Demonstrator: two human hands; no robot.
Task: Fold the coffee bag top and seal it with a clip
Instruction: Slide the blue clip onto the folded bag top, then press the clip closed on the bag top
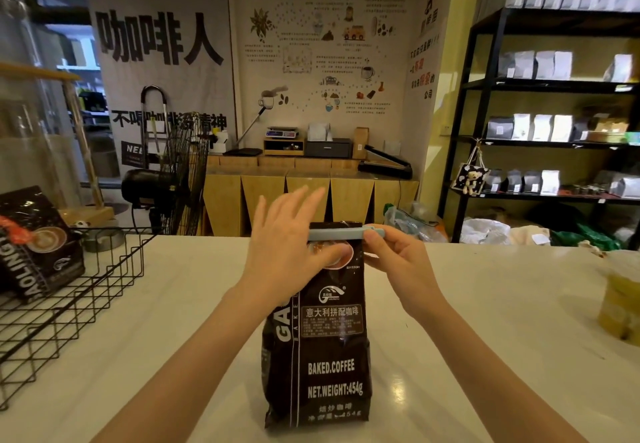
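Note:
A dark brown coffee bag (pixel 329 345) with white lettering stands upright on the white counter (pixel 485 338). A pale blue clip (pixel 334 234) lies across the folded top of the bag. My right hand (pixel 394 262) pinches the clip's right end between thumb and fingers. My left hand (pixel 284 245) steadies the bag's upper left, its thumb pressed against the bag front just below the clip and its other fingers spread upward behind the bag.
A black wire basket (pixel 69 304) sits at the left of the counter with another dark coffee bag (pixel 33 245) leaning in it. A yellowish container (pixel 621 297) stands at the right edge. Black shelves (pixel 485 103) with bags stand behind.

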